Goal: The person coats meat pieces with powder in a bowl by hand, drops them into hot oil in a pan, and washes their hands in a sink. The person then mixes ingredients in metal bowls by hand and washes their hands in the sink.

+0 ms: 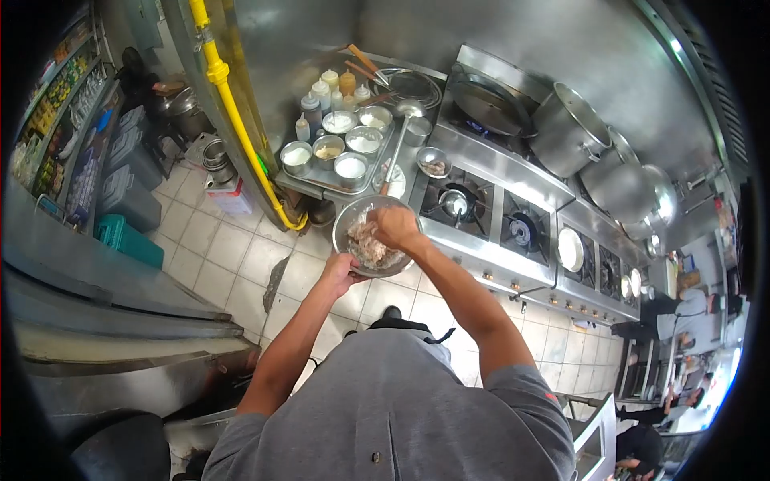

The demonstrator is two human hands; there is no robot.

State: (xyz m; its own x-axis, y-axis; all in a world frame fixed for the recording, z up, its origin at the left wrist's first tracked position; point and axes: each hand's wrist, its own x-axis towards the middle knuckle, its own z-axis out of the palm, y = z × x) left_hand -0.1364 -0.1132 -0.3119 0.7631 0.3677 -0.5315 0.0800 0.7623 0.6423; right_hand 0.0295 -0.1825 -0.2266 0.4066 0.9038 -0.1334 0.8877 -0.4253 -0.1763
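Note:
A metal mixing bowl is held in front of me over the floor, beside the prep counter. My left hand grips its near left rim, thumb on the edge. Inside lie pieces of what looks like raw meat, coated in something pale. My right hand reaches into the bowl from the right, its fingers curled down at the meat. Those fingertips are hidden, so what they hold cannot be made out. Just beyond the rim, a long-handled ladle rests with its handle pointing toward the bowl.
A tray carries several tins of white powder, near squeeze bottles. Right of it stand a small bowl of meat, gas burners, a wok and stockpots. A yellow pipe runs left. Other people are far right.

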